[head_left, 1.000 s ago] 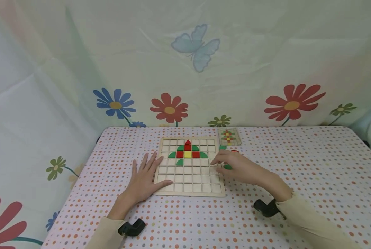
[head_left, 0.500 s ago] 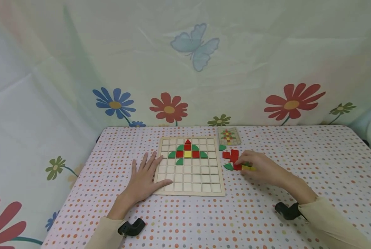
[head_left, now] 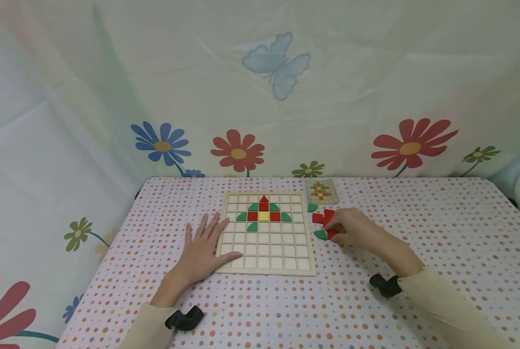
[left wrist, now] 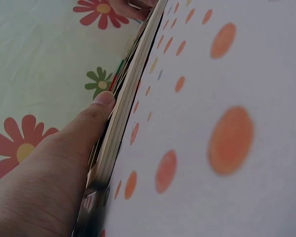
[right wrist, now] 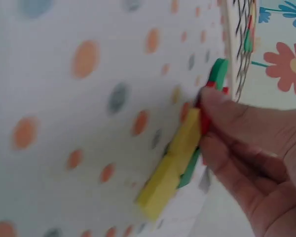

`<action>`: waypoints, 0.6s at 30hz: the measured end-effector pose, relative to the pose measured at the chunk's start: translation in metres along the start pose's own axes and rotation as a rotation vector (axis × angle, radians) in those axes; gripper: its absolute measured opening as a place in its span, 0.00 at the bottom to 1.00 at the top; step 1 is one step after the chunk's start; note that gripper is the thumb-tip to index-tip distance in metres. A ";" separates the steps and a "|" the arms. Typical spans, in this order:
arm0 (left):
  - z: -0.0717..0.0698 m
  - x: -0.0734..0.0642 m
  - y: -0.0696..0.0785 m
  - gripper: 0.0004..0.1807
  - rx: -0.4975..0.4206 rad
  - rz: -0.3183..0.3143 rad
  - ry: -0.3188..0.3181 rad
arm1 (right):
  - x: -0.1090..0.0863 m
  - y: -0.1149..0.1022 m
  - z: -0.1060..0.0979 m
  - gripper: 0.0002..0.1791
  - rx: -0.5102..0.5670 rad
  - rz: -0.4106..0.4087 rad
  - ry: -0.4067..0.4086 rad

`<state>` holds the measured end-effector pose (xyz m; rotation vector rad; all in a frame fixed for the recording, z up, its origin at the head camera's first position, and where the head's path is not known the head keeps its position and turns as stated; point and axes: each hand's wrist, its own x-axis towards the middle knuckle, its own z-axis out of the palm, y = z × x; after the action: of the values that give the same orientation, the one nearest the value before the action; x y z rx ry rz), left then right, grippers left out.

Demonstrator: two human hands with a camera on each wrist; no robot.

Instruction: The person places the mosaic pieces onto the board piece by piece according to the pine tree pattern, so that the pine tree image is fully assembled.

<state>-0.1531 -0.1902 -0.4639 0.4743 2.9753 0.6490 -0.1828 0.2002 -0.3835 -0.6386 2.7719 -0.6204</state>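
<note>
A wooden grid board (head_left: 263,272) lies on the table, with red, green and yellow tiles in its upper cells. My left hand (head_left: 201,254) rests spread over the board's left edge. In the left wrist view, its thumb (left wrist: 91,116) lies along the board's rim. Right of the board, my right hand (head_left: 356,230) is at the loose tiles, thumb and fingers pinching a red tile (right wrist: 205,121). Close by are a green quarter-round tile (head_left: 320,234), a red square tile (head_left: 317,218) and yellow tiles (right wrist: 170,165). The fingers hide part of the pile.
A pattern card (head_left: 322,192) showing a tree lies beyond the board's top right corner, with another green tile (head_left: 312,207) just below it. A dotted cloth (head_left: 260,310) covers the table. Behind its back edge hangs a flowered curtain (head_left: 330,97).
My right hand has gone from the board's right edge to the loose tiles, then slightly left, and its fingers now pinch a red tile. My left hand has stayed still.
</note>
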 end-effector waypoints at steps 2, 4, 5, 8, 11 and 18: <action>0.001 -0.001 0.000 0.57 0.000 -0.001 0.001 | 0.004 -0.005 -0.001 0.11 0.008 0.047 -0.028; 0.000 -0.001 0.000 0.57 -0.004 0.001 0.008 | 0.009 -0.008 -0.002 0.10 0.011 0.085 -0.047; 0.000 -0.001 0.000 0.57 -0.006 0.003 0.010 | 0.011 -0.009 -0.003 0.10 0.017 0.108 -0.057; -0.001 -0.001 0.000 0.57 -0.008 0.005 0.014 | 0.017 -0.011 -0.006 0.09 0.018 0.140 -0.074; -0.002 -0.002 0.000 0.56 -0.007 0.009 0.020 | 0.020 -0.010 -0.008 0.10 0.034 0.150 -0.080; -0.001 -0.002 0.001 0.56 -0.006 0.010 0.023 | 0.014 -0.009 -0.005 0.09 0.077 0.190 -0.034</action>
<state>-0.1512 -0.1906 -0.4627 0.4849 2.9940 0.6687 -0.1932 0.1881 -0.3767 -0.3606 2.7200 -0.6635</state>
